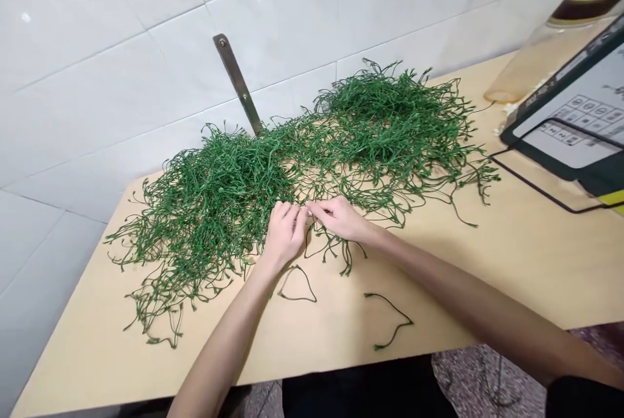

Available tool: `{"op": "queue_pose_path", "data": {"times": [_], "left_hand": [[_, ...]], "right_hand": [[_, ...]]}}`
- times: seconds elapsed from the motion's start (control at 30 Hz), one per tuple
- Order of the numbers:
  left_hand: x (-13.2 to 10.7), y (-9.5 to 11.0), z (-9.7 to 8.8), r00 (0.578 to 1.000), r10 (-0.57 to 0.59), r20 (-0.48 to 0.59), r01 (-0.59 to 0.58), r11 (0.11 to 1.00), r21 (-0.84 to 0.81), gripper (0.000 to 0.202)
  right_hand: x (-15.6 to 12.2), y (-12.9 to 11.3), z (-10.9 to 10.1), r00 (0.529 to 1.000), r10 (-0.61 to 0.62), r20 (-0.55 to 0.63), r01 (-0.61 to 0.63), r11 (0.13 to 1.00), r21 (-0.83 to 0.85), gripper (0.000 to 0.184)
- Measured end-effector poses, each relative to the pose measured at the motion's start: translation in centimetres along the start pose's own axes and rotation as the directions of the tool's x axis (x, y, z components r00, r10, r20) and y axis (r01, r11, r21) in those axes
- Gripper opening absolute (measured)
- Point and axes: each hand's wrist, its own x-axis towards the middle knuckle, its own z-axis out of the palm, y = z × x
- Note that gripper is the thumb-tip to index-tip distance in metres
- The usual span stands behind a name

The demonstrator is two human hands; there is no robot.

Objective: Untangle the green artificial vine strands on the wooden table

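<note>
Long heaps of thin green cord-like strands (390, 125) with small tufted ends lie tangled on the table. At the front edge of the heap, my left hand (285, 233) and my right hand (341, 218) meet fingertip to fingertip. Both are closed in a pinch. A dark green strand (306, 248) trails down from between them; its pinched part is hidden by my fingers. Just below my left hand lies a loose bent strand (298, 300). Another single strand (404, 323) rests nearer the table's front edge, to the right.
The pale wooden table (526, 268) stands against a white tiled wall (121, 67). A metal bracket (238, 83) rises behind the heap. To the right are a clear bottle with a dark lid (541, 57), a dark green printed box (575, 112) and a black wire frame (541, 192).
</note>
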Motion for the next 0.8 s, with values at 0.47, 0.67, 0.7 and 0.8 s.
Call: {"op": "queue_pose_path", "data": {"times": [0.47, 0.67, 0.7, 0.8], "left_hand": [[-1.0, -2.0, 0.3, 0.93, 0.364, 0.048, -0.343, 0.91, -0.234, 0.036], [-1.3, -2.8, 0.0, 0.96, 0.28, -0.026, -0.273, 0.907, -0.321, 0.037], [-1.3, -2.8, 0.1, 0.962, 0.271, 0.021, -0.253, 0.921, -0.296, 0.036], [-1.0, -2.7, 0.3, 0.968, 0.228, 0.101, -0.198, 0.95, -0.243, 0.033]], "right_hand": [[0.0, 1.4, -0.9, 0.999, 0.037, 0.026, -0.039, 0.996, 0.075, 0.048], [0.5, 2.4, -1.9, 0.983, 0.09, -0.161, -0.098, 0.994, -0.042, 0.05], [0.5, 2.4, -1.9, 0.989, 0.063, -0.136, -0.073, 0.995, -0.068, 0.05], [0.7, 2.3, -1.7, 0.995, -0.047, -0.093, 0.033, 0.989, -0.146, 0.047]]}}
